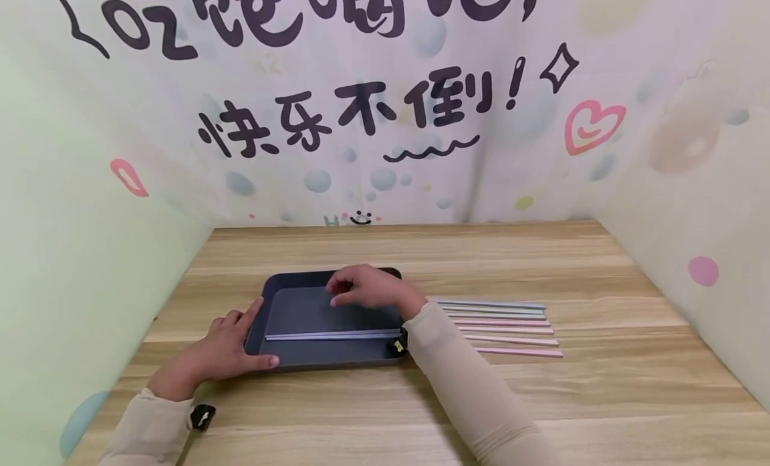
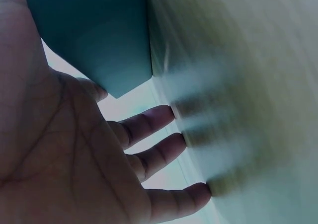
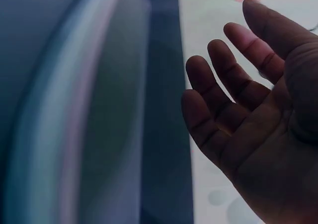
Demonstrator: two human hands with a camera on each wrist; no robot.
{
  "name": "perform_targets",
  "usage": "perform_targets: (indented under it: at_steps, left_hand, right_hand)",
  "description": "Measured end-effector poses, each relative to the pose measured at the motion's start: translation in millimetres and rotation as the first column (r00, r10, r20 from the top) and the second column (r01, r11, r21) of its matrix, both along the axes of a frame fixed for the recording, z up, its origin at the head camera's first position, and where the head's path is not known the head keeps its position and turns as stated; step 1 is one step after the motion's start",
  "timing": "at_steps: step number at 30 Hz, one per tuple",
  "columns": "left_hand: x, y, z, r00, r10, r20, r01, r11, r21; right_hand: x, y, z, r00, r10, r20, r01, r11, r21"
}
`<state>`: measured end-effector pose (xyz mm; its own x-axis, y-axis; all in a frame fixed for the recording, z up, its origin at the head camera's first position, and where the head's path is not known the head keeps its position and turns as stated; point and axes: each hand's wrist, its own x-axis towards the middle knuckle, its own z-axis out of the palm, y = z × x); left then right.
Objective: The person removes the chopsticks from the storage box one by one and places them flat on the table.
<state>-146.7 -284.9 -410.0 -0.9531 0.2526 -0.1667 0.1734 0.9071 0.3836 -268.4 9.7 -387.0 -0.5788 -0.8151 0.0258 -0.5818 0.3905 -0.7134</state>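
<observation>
A dark blue-grey rectangular tray [image 1: 331, 356] lies on the table. Thin pale blue and lilac sticks [image 1: 331, 336] lie side by side across it, blurred in the right wrist view as pale stripes [image 3: 74, 114]. My left hand [image 1: 225, 345] rests against the tray's left end, fingers spread, thumb at the near corner; its fingertips touch the tabletop in the left wrist view. Over the tray, behind the sticks, hangs my right hand [image 1: 369, 287], its fingers loosely bent with nothing between them. The right forearm and wrist hide the tray's right end.
Several more thin pastel sticks [image 1: 511, 323], in blue, green, pink and cream, lie in a row on the wooden table [image 1: 601, 399] right of the tray, their left ends behind the right arm. A printed cloth wall [image 1: 373, 185] stands along the table's back edge.
</observation>
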Motion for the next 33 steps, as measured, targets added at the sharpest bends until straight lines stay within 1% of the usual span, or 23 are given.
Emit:
perform_targets:
  at_steps: [3, 6, 9, 12, 16, 20, 24, 33]
  left_hand:
    - [0.5, 0.2, 0.0, 1.0, -0.001, -0.001, 0.001, 1.0, 0.0]
    - [0.3, 0.5, 0.6, 1.0, -0.005, -0.004, 0.005, 1.0, -0.001]
    - [0.1, 0.7, 2.1, 1.0, -0.009, -0.006, 0.009, 1.0, -0.002]
    - [-0.7, 0.3, 3.2, 1.0, -0.012, -0.013, 0.012, 1.0, -0.006]
    - [-2.3, 0.0, 3.9, 1.0, -0.017, -0.024, 0.017, 1.0, -0.01]
    - [-2.8, 0.3, 3.9, 1.0, -0.015, -0.018, 0.015, 1.0, -0.01]
    - [-2.3, 0.7, 3.6, 1.0, -0.015, -0.014, 0.015, 1.0, -0.011]
    - [-0.8, 1.1, 1.8, 1.0, -0.002, -0.007, 0.002, 1.0, -0.006]
  right_hand:
    - [1.4, -2.5, -9.5, 1.0, 0.014, -0.013, -0.013, 1.0, 0.026]
    - [1.9, -4.5, -16.8, 0.998, 0.035, -0.046, -0.033, 0.999, 0.033]
    - [1.2, -7.0, -22.4, 0.995, 0.058, -0.077, -0.055, 0.998, 0.04]
    - [0.1, -9.3, -26.5, 0.993, 0.08, -0.091, -0.074, 0.995, 0.074]
    - [-0.7, -11.8, -29.5, 0.99, 0.103, -0.101, -0.089, 0.987, 0.138]
    - [0.3, -13.2, -31.2, 0.987, 0.125, -0.103, -0.104, 0.977, 0.188]
    - [2.1, -13.7, -32.2, 0.984, 0.146, -0.1, -0.121, 0.967, 0.223]
    - [2.6, -16.1, -34.4, 0.975, 0.182, -0.129, -0.141, 0.95, 0.279]
